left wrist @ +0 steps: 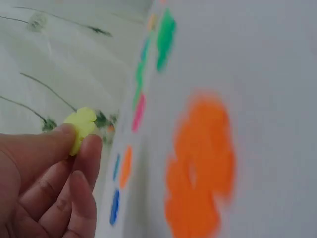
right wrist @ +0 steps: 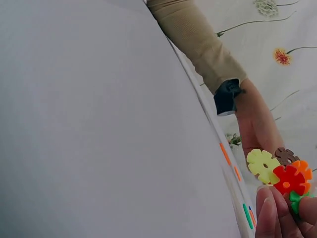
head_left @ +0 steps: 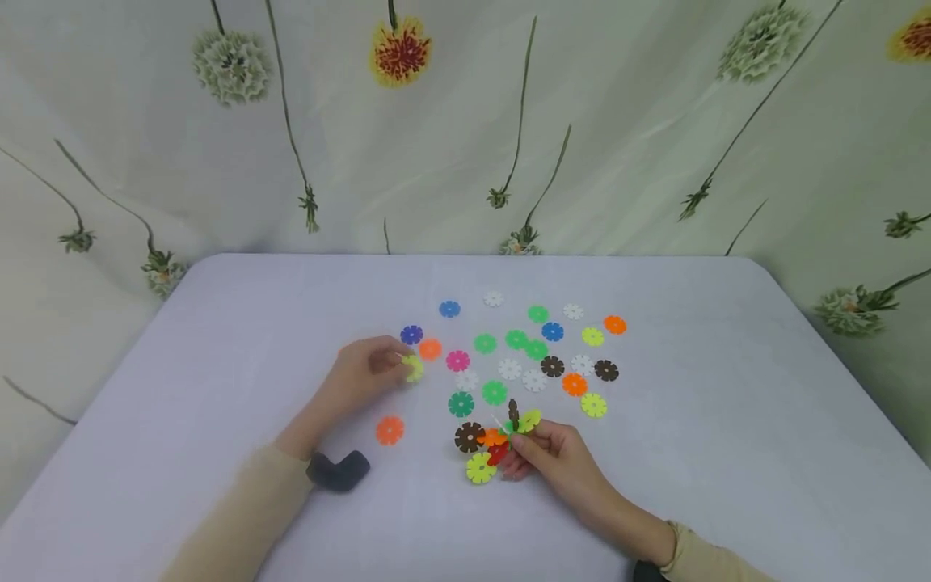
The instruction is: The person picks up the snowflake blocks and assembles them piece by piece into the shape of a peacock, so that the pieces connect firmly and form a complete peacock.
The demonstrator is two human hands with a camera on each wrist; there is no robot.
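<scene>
Pinching a yellow-green notched plastic disc (head_left: 414,369) in the left hand (head_left: 367,369), farther left, and gripping a multicoloured cluster of joined plastic discs (head_left: 492,438) in the right hand (head_left: 558,461), nearer, best to leave notches uncovered.

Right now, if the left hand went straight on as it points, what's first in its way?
In the head view, probably the orange disc just beyond the held yellow disc; hand height is unclear, so it might pass over.
</scene>
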